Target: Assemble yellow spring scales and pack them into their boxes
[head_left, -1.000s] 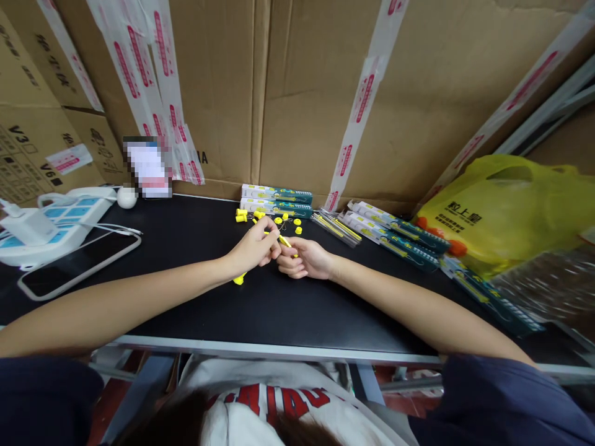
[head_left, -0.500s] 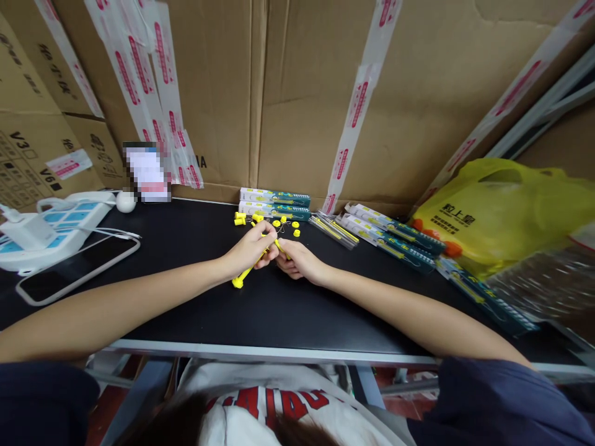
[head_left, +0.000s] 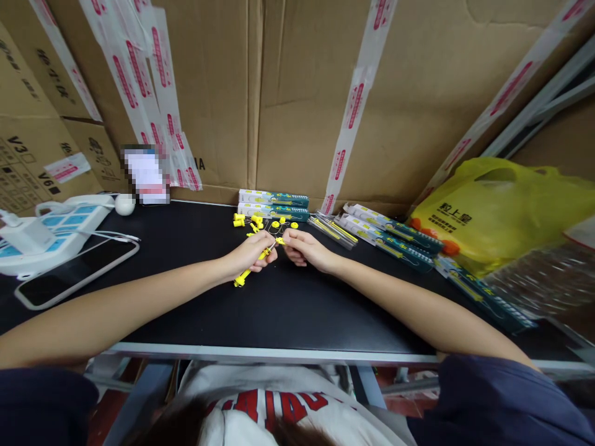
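Note:
My left hand (head_left: pixel 256 253) is closed around a yellow plastic rod (head_left: pixel 242 278) with a thin metal tip, its wider end sticking out toward the lower left. In my right hand (head_left: pixel 307 248) a small yellow plastic piece (head_left: pixel 280 241) is pinched at the fingertips, right by the metal tip. I cannot tell whether piece and tip are joined. Just behind the hands lie loose small yellow parts (head_left: pixel 238 220), yellow round caps (head_left: pixel 294 225) and bent wire pieces (head_left: pixel 273 230).
Printed slim boxes (head_left: pixel 273 212) are stacked at the back, with more boxes (head_left: pixel 395 244) to the right. Clear-wrapped yellow rods (head_left: pixel 333 230) lie between them. A yellow bag (head_left: pixel 493 210) stands at right. A phone (head_left: pixel 79 272) and a power strip (head_left: pixel 88 214) are at left.
My right fingers have shifted slightly up and apart from the left hand, so the small yellow piece and metal tip now show. One round cap behind is now covered by the right hand.

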Demonstrator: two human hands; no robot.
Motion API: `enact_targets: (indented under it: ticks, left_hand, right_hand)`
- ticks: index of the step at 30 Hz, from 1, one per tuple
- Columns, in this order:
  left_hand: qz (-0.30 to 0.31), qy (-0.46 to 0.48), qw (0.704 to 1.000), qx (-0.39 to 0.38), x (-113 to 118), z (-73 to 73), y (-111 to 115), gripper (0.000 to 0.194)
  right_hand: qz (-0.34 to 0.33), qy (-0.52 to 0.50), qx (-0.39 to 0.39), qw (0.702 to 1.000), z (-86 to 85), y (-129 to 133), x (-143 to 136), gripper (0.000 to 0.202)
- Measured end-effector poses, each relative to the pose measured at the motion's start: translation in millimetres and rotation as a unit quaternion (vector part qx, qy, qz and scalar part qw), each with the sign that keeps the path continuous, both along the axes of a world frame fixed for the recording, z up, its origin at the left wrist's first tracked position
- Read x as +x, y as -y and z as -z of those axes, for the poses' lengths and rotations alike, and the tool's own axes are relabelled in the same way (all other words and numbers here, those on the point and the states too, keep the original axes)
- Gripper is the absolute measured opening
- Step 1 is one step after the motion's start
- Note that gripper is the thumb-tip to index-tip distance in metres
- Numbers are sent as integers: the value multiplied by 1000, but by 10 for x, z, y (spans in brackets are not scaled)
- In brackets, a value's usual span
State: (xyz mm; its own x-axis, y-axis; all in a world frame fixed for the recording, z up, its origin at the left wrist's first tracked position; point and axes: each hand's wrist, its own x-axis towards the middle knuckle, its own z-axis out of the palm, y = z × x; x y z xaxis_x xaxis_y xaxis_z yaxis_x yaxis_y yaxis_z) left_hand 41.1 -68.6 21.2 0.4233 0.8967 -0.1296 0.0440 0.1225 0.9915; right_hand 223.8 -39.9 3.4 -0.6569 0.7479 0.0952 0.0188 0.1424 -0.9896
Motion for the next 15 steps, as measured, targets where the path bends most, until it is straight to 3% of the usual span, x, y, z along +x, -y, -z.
enact_targets:
  ticks: [3, 5, 9, 15]
  left_hand:
    - [32, 8, 999, 10, -26, -16, 1, 18]
    - [46, 17, 999, 13, -41, -27, 0, 21]
    - [63, 17, 998, -1, -47, -53, 7, 25]
    - [66, 31, 996, -43, -15, -68, 32, 26]
  right_hand:
    - [-3, 17, 68, 998, -31, -28, 37, 33]
    - [21, 51, 170, 984, -79, -33, 64, 32]
    - [69, 142, 377, 913, -185, -35, 134, 27]
    - [108, 269, 520, 804, -233, -89, 244, 24]
